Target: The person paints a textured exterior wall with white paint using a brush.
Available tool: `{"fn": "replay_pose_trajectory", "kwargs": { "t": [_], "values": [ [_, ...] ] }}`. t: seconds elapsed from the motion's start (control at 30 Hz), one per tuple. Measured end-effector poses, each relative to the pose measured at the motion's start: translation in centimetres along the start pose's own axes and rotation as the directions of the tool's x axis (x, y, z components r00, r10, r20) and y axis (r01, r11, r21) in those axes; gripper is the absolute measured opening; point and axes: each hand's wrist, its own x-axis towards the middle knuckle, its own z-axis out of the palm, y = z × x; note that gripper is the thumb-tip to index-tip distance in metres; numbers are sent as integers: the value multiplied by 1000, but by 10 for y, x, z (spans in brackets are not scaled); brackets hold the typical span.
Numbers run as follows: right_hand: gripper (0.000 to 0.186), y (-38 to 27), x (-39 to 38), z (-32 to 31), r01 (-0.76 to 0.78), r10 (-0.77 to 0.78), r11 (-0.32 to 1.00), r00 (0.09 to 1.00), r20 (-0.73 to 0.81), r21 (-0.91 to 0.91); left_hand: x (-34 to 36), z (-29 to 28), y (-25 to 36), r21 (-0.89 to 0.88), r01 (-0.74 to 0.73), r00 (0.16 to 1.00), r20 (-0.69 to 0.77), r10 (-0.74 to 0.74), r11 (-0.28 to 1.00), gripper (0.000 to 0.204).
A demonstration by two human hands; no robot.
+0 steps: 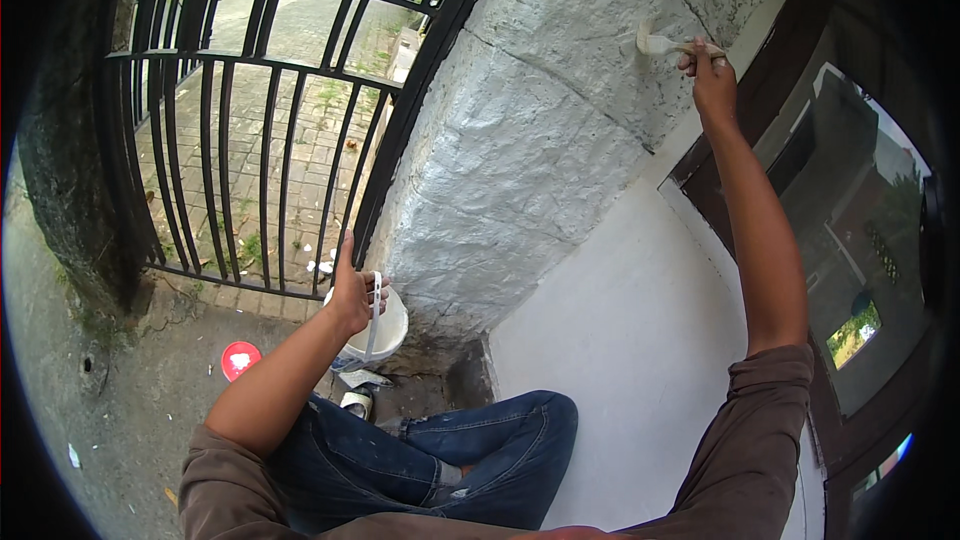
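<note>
My right hand [708, 68] is closed round the handle of a paintbrush [655, 42], its bristles against the rough wall [520, 140]. Fresh white paint covers much of that wall, while grey, cracked patches show towards the top. Low on the left, my left hand [355, 298] grips the strap handle [376, 312] of a white paint bucket [393, 325]. Pale paint coats the inside of the bucket; how full it is I cannot tell. My thumb points up beside the gate's edge.
A black barred gate [245, 140] stands at the left, with paving beyond it. A red lid [240, 361] with white paint lies on the concrete floor. To the right is a dark-framed window [850, 230] above a smooth white ledge [610, 340]. My crossed legs [430, 450] fill the near middle.
</note>
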Motion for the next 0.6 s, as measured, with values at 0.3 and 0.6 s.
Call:
{"fn": "replay_pose_trajectory", "kwargs": {
  "t": [0.3,0.6],
  "values": [
    [41,-2,8,-7,61,-55,984,998,42,-170,-1,2,1,-4,-2,1000,-23,2,1000,120],
    [39,-6,17,-12,152,-152,988,988,-14,16,0,0,-1,-4,-11,999,-50,11,1000,124]
  ]
}}
